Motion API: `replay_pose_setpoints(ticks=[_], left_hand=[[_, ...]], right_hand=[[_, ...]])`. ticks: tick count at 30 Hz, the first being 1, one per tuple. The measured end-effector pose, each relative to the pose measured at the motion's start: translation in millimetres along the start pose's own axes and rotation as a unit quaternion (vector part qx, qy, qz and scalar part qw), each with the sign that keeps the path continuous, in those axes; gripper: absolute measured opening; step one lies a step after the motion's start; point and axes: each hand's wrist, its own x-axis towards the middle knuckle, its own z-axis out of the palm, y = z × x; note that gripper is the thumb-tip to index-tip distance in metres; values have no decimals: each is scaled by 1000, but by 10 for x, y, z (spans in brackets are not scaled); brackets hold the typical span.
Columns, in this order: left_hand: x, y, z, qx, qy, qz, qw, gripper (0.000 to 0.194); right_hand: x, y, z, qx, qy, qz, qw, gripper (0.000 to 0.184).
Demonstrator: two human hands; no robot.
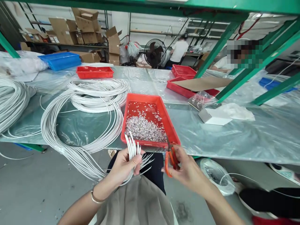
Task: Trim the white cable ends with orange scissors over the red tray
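My left hand (127, 164) is closed around a bundle of white cable ends (132, 147), which point up just before the near edge of a red tray (172, 125). More loose ends fan out to the right below that hand. From the bundle the cables run left into a large white coil (55, 125) on the table. Orange-handled scissors (172, 159) are in my right hand (188, 170), their dark blades pointing up at the tray's near right corner. Small shiny silvery pieces (145, 126) lie heaped in the tray.
Further white coils (11, 101) lie at the left. Behind are a blue tray (60, 61) and a red tray (95, 72). Green frame posts (243, 70) rise at the right, near an open white box (214, 116). Two people are beyond the table.
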Motion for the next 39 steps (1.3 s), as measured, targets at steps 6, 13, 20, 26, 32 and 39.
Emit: replay_pose_setpoints(ticks=[6,13,20,26,32,39], left_hand=[[-20,-33,71,149,43,70,985,28],[-46,-14,68,161,-6,29,986,28],[-10,80,35,148,-45,28,988,38],[7,74,-5,132,-66,15,989,38],[-15,74,16,158,-32,64,985,30],[4,103,31,161,-18,74,984,32]], right_hand=[[-181,-396,-102,-57,-164,-3,985,44],[-198,-384,-114,-57,-172,-22,983,28],[-160,-316,-102,-57,-160,-75,983,22],[-106,-338,-144,-51,-191,-87,976,15],[-129,-318,-150,-73,-148,-118,979,20],[-102,-351,-174,-93,-144,-126,977,22]])
